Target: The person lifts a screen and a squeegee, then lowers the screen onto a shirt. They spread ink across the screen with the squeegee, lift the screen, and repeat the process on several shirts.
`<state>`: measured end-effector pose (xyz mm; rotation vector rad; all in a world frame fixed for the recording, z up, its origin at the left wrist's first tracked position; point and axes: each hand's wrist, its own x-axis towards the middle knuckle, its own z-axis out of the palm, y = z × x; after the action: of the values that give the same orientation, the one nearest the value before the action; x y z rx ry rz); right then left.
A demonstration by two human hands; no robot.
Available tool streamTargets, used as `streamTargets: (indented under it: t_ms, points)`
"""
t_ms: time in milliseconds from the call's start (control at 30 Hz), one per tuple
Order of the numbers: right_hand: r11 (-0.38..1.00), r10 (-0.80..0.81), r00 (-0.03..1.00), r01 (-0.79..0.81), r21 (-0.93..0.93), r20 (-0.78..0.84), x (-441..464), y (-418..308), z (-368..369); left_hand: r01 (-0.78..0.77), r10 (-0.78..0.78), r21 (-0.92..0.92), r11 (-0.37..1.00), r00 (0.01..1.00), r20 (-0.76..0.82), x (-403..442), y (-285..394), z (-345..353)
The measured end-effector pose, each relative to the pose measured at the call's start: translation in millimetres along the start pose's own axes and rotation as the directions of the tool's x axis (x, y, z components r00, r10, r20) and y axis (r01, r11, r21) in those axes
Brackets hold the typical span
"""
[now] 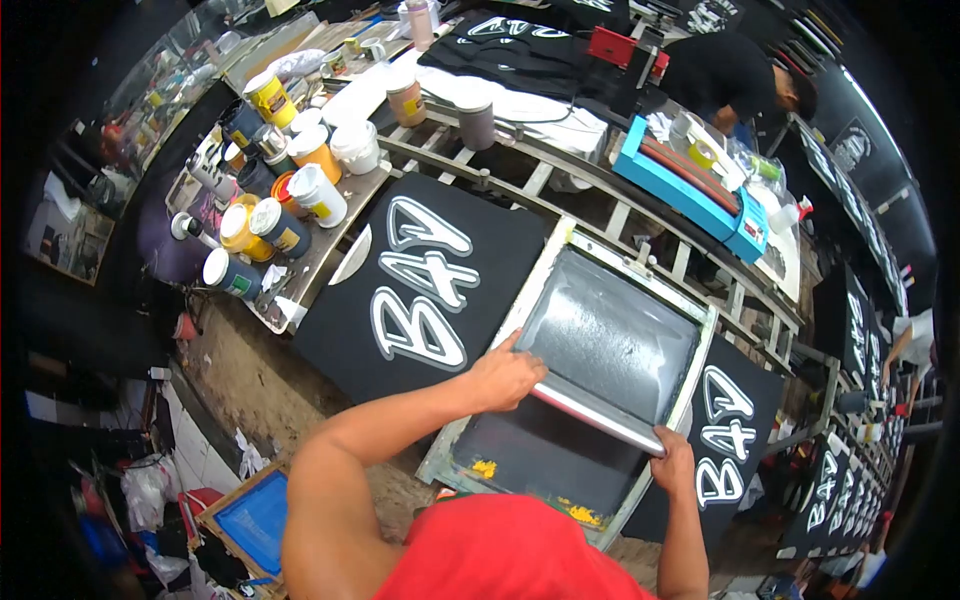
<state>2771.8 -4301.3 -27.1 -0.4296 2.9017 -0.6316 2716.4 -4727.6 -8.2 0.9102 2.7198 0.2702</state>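
A screen printing frame (pixel 531 292) with a grey mesh lies over a black panel in front of me. Across it runs a long squeegee (pixel 605 418) with a pale handle. My left hand (pixel 508 376) is closed at the squeegee's left end, one finger stretched toward the frame's left rail. At the other end, my right hand (pixel 673 460) is wrapped round the handle near the right rail. Yellow smears (pixel 484 468) mark the near part of the screen. Black shirts printed with white "BAD" lettering lie on both sides, one left shirt (pixel 345 325) and one right shirt (pixel 752 445).
Several ink tubs (pixel 318 195) crowd a side table (pixel 292 312) at left. A blue tray (pixel 690 200) sits on the metal rack (pixel 620 215) beyond the screen. Another person (pixel 735 80) bends over at the back right. A blue-meshed frame (pixel 258 520) lies at lower left.
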Motion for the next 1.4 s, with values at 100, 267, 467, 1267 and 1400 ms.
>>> streamTargets:
  t_ms: [100,267,467,1267,1400]
  points:
    - [1.0,0.029,0.999,-0.029,-0.001,0.028,6.6,-1.7,1.7,-0.019,0.019,0.0,1.0,0.997,-0.074,-0.8,-7.1,6.6]
    - [1.0,0.021,0.999,-0.021,-0.009,0.031,25.2,3.9,12.8,-0.022,0.015,-0.062,0.998,0.994,-0.111,7.2,-25.6,15.2]
    - [1.0,0.005,0.998,-0.004,-0.005,0.067,55.7,11.3,21.4,-0.074,0.048,-0.154,0.985,0.986,-0.161,23.5,-51.6,22.3]
    - [0.998,0.039,0.999,-0.039,-0.043,0.005,41.4,3.6,17.8,-0.041,0.026,-0.134,0.99,0.994,-0.108,26.3,-42.3,17.9]
    - [0.998,0.058,0.998,-0.058,-0.002,0.001,2.6,-2.1,16.5,0.012,-0.024,-0.089,0.996,0.991,-0.135,5.7,-14.9,17.1]
